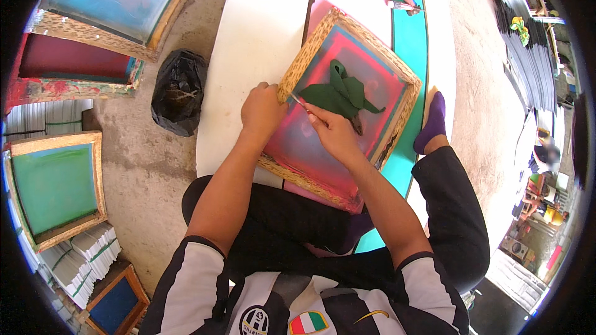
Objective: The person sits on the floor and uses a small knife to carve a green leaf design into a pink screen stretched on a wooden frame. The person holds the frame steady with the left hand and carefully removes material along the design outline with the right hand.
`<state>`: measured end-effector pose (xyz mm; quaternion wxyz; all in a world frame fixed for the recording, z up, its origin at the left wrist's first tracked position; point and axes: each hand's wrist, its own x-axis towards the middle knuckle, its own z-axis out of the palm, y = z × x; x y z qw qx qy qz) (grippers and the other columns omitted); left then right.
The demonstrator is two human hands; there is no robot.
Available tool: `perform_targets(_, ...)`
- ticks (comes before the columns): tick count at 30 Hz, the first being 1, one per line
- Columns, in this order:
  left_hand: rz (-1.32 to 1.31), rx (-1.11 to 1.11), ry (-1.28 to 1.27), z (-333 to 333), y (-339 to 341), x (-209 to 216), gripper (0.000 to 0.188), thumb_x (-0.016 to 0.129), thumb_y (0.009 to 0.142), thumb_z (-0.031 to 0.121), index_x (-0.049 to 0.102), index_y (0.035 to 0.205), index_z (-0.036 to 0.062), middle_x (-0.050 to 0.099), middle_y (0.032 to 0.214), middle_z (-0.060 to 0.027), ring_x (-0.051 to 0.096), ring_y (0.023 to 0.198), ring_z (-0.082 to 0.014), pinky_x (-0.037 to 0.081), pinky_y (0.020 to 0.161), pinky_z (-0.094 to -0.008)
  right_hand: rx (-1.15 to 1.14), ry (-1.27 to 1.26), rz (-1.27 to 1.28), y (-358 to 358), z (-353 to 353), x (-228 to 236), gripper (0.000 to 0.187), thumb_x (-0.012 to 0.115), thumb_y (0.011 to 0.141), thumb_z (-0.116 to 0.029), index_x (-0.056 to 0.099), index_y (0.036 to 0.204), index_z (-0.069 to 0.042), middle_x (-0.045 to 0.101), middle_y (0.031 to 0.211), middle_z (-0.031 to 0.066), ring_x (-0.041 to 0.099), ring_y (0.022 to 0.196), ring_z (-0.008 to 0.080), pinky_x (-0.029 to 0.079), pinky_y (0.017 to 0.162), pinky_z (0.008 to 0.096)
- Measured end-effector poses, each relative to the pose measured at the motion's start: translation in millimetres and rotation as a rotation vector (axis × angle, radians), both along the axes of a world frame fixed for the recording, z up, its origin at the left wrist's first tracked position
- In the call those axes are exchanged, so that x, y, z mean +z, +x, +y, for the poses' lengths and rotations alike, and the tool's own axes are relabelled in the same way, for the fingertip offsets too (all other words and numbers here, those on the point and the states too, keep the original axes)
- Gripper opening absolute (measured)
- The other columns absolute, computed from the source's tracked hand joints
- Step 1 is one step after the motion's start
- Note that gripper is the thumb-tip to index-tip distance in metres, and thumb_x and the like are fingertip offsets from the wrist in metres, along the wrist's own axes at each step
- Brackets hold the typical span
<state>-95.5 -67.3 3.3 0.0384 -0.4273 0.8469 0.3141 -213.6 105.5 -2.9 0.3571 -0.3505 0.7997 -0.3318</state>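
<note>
Your left hand point(262, 111) grips the near corner of the wooden screen frame point(347, 108) on the white board point(248, 56). Your right hand point(332, 131) pinches a thin tool point(298, 102) just beside the green cloth point(340, 94) lying inside the frame.

Thin tool point(300, 104) mostly hidden in right hand point(332, 131), frame's point(347, 28) near corner behind forearm

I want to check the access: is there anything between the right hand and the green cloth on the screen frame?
Nothing visible stands between them. The right hand rests on the pink mesh of the wooden screen frame, holding a thin tool, right beside the green cloth. The left hand grips the frame's edge, off to the side.
</note>
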Motion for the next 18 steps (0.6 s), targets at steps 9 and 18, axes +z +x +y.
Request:
perform_targets(9, -0.059, -0.045, 0.015, 7.5, 6.7, 4.8, 0.034, 0.083, 0.08, 0.03, 0.075, 0.098, 0.0023, 0.069, 0.099, -0.0206, 0.07, 0.095, -0.0408, 0.057, 0.083, -0.0518, 0.142, 0.148, 0.416, -14.7, -19.8, 25.1, 0.036, 0.054, 0.105, -0.038, 0.066, 0.138, -0.033, 0.073, 0.087, 0.0177, 0.072, 0.082, 0.0412, 0.057, 0.073, 0.0544)
perform_targets(18, -0.019, -0.006, 0.026, 9.4, 1.5, 3.6, 0.037, 0.085, 0.081, 0.03, 0.074, 0.096, -0.0014, 0.068, 0.099, -0.0227, 0.07, 0.094, -0.0416, 0.057, 0.082, -0.0517, 0.254, 0.288, 0.528, -11.6, -28.5, 39.8, 0.037, 0.053, 0.105, -0.04, 0.062, 0.141, -0.037, 0.071, 0.084, 0.0164, 0.072, 0.077, 0.0401, 0.058, 0.069, 0.0543)
